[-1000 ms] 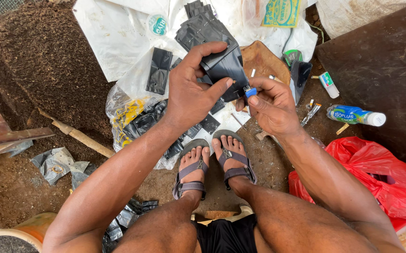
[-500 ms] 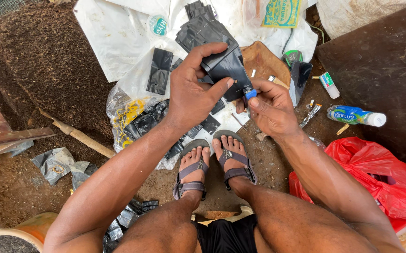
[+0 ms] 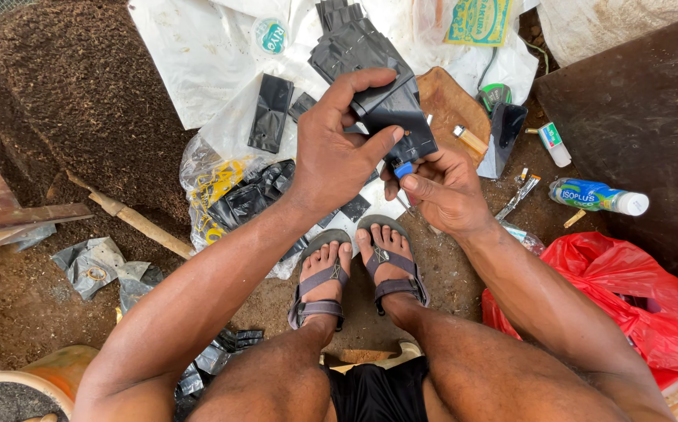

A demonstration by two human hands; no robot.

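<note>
two hands up over two sandalled feet point(image 3: 358, 273). left hand point(image 3: 335, 152) clamped on a folded black plastic bag point(image 3: 392, 117), thumb on its near face, fingers curled over the top edge. right hand point(image 3: 440, 187) just below, closed round a small blue-tipped tool point(image 3: 404, 169) pressed against the bag's lower corner; can't tell what kind of tool. bag held in the air, above the toes and in front of one wooden board point(image 3: 448, 105).

on the ground: one stack of black bags point(image 3: 347, 35) up top on a white sheet point(image 3: 198, 62), one single flat black bag point(image 3: 270, 112) lying left of it, one clear sack point(image 3: 214, 187) with yellow print, stuffed with more black bags, beside the left forearm. one round green-and-white sticker point(image 3: 271, 35) on the sheet. one yellow-and-green printed packet point(image 3: 479, 19) at the top edge. right side: one small white tube with a green and red label point(image 3: 554, 143), one plastic bottle point(image 3: 598, 195) lying flat, blue label, white cap. one red plastic bag point(image 3: 628, 301) crumpled by the right arm. one wooden stick point(image 3: 132, 217) on the dirt, far left.
</note>
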